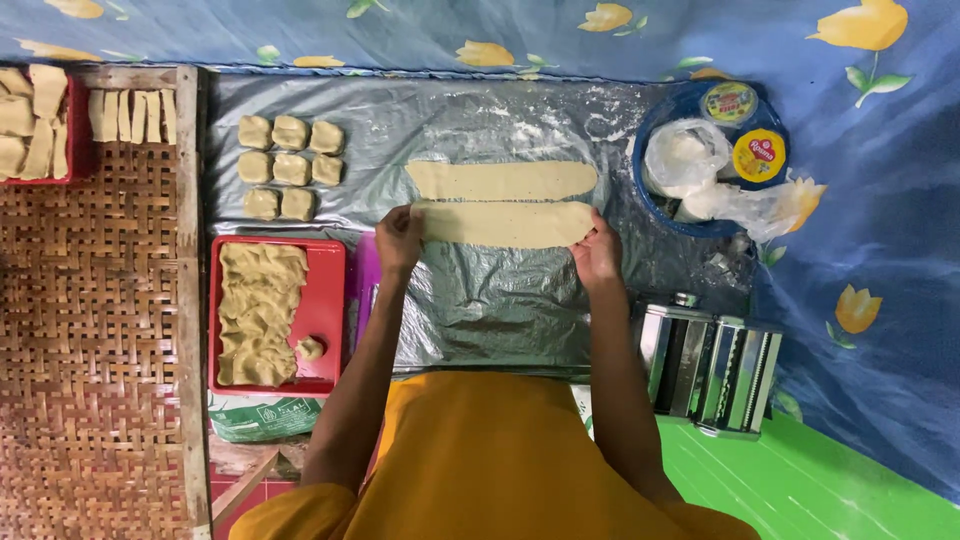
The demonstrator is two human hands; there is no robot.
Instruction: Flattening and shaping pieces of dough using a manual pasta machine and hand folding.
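On the floured plastic sheet [480, 300], the lower dough strip [505, 224] is held at both ends: left hand [398, 240] and right hand [597, 252] are pinched closed on it. It is best laid flat, parallel to the upper strip [500, 180], without stretching.

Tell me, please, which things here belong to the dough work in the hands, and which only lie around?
In use:
left hand and right hand, holding the ends of the near dough strip
far dough strip
plastic sheet

Lying about:
dough squares
red tray of dough
pasta roller
blue bowl with tubs and bags
woven mat
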